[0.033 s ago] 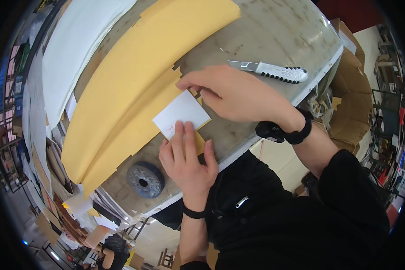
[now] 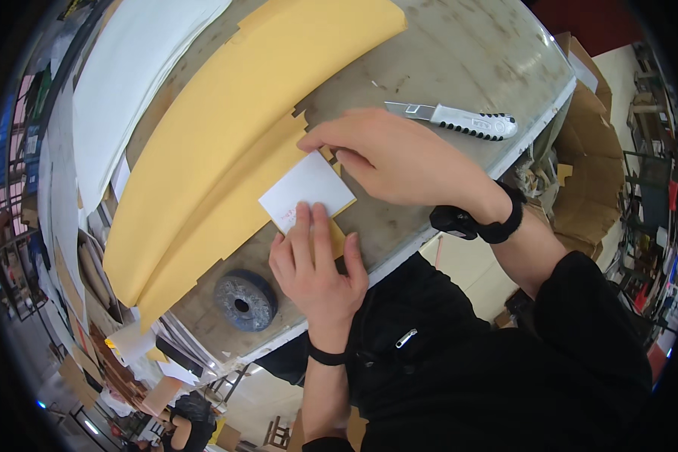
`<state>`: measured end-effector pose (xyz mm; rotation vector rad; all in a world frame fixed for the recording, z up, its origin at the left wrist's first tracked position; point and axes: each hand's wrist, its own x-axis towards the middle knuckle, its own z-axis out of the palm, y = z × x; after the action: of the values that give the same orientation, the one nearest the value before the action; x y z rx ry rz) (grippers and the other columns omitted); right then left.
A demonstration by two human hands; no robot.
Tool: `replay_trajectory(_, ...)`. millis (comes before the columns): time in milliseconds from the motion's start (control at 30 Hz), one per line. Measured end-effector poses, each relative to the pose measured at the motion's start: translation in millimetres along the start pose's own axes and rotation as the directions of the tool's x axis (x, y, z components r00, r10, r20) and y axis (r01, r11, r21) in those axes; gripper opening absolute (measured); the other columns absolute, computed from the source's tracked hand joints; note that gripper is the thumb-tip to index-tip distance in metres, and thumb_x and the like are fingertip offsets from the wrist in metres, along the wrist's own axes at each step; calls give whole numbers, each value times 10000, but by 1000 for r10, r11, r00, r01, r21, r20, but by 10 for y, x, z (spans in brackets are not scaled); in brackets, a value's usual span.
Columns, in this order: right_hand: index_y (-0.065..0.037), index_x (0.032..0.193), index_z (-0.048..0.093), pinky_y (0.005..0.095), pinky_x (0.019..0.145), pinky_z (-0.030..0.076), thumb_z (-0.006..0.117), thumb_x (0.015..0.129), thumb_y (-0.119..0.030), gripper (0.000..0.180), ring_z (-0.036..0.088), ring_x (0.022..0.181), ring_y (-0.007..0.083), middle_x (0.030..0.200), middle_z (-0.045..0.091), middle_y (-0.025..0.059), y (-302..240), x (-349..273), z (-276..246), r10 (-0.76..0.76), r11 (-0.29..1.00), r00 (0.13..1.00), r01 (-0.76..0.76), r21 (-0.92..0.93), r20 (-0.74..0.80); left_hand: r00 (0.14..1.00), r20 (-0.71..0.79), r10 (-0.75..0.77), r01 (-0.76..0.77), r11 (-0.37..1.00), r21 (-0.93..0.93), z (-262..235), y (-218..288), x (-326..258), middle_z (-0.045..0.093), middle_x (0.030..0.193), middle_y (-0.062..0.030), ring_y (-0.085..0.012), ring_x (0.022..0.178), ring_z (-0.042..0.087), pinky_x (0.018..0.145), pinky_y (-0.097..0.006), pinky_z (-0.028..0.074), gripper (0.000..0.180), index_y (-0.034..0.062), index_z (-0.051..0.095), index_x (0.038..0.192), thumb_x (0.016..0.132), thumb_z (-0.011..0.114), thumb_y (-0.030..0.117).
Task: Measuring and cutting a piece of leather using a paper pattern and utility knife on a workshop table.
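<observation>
My left hand presses flat, fingers together, on the small white rectangular card lying at the yellow cardboard sheet's notched edge, while my right hand pinches its far corner; pressure should stay even so nothing shifts.

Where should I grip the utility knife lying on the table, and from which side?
Take the utility knife by its white ribbed handle, the thicker end nearest the table's edge. Its metal blade end points toward the right hand, so probably come from above at the edge side, fingers across the handle's width, clear of the blade.
</observation>
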<state>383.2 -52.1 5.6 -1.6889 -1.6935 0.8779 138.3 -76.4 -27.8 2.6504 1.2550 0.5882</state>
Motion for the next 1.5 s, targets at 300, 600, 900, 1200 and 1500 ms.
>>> replay_trajectory(300,-84,1402,846,525,1226,507,917,898,-113,510,655,1455,333,1578,787,9,0,-247,92,-232,935,973,221,-278,-5,1000,-2,5,-5,997,81,23,45,-20,731,1599,-184,-389,1255,716,1086,-516,544,587,5,757,1532,1044,793,330)
replay_trajectory(600,-115,1399,869,482,1224,460,935,941,-183,468,658,1468,299,1610,778,-4,87,-260,266,-209,936,974,173,-308,-89,1000,-30,2,-1,1000,28,63,14,-72,722,1610,-193,-389,1272,718,1094,-497,572,636,-5,735,1573,1049,794,352)
replay_trajectory(900,-135,1429,866,476,1203,474,939,933,-172,502,669,1451,293,1603,783,-10,89,-254,272,-220,924,971,178,-338,-90,999,-33,5,-5,1000,2,59,-5,-77,721,1609,-187,-380,1279,702,1103,-501,570,632,-13,734,1569,1060,795,358)
replay_trajectory(1200,-132,1445,858,483,1204,473,935,939,-182,514,659,1459,293,1606,780,-10,115,-272,277,-226,928,969,184,-322,-96,999,-51,-6,5,1000,-20,63,6,-66,713,1615,-192,-393,1256,703,1088,-505,571,635,-14,741,1553,1040,814,352)
replay_trajectory(1500,-127,1424,865,485,1220,461,906,974,-175,454,652,1453,295,1603,780,-6,100,-260,281,-227,932,969,186,-311,-99,998,-56,-2,0,999,-33,72,-2,-63,706,1627,-186,-400,1237,705,1075,-512,570,644,-5,741,1556,1031,824,357)
